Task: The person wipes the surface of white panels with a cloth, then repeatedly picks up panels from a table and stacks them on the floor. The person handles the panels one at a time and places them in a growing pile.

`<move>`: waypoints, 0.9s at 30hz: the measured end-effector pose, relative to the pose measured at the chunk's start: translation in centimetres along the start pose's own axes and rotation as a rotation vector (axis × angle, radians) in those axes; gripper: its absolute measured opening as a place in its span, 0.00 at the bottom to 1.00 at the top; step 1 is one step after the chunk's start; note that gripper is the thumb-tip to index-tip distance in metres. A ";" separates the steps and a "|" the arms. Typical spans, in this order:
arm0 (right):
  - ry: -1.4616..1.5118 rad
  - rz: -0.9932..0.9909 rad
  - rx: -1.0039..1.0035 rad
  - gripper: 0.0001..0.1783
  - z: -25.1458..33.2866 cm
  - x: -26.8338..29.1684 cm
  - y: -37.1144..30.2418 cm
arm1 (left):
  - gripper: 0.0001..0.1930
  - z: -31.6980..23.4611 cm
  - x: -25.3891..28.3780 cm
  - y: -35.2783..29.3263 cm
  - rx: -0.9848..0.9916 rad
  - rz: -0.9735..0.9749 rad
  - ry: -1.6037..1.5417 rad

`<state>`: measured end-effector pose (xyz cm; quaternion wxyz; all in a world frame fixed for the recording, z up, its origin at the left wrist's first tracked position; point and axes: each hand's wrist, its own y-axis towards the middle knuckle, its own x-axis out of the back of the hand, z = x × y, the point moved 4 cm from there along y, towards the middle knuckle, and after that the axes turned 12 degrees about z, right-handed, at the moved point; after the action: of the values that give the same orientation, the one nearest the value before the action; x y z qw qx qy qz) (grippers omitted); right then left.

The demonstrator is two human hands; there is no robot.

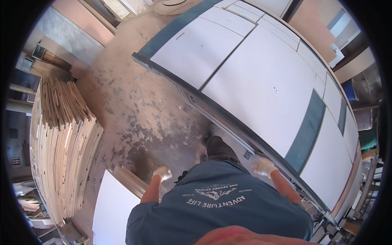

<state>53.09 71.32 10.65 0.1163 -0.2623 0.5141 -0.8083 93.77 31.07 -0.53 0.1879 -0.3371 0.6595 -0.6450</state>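
Note:
My left hand, in a pale work glove, hangs beside my body near the upper end of a white panel. On the other side, my right hand, in a similar glove, is close to the dark edge of a long machine table. I cannot tell whether it touches that edge. Both hands are small and blurred, so their fingers cannot be made out. White boards, cut into large and small rectangles, lie flat on the table. Green table surface shows between some of them.
A tall stack of wooden strips or boards stands at the left. Between stack and table runs a dusty floor with worn dark patches. More sheets lean at the far left. A blue bucket-like container is beyond the table at right.

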 end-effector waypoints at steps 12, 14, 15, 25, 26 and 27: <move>-0.115 -0.819 0.249 0.36 24.6 31.2 27.0 | 0.30 2.1 40.5 6.0 -0.400 -0.733 -0.835; -0.094 -0.773 0.173 0.39 26.4 31.0 28.9 | 0.29 3.7 48.0 6.2 -0.354 -0.797 -0.728; -0.054 -0.828 0.138 0.40 27.1 30.9 29.3 | 0.28 4.4 51.7 6.5 -0.327 -0.833 -0.676; 0.668 -0.981 -0.536 0.47 32.2 34.3 31.6 | 0.35 2.9 73.2 12.0 -0.339 -1.175 -0.096; 0.764 -0.989 -0.617 0.48 32.1 34.7 32.1 | 0.37 2.3 73.4 12.7 -0.342 -1.087 -0.082; 0.876 -0.976 -0.698 0.48 31.8 34.8 32.6 | 0.39 1.7 73.4 13.1 -0.372 -1.030 -0.063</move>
<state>38.61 16.37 2.76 -0.5619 -0.1360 0.5654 -0.5883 40.74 -21.34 0.26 -0.1952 -0.6631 0.5064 -0.5155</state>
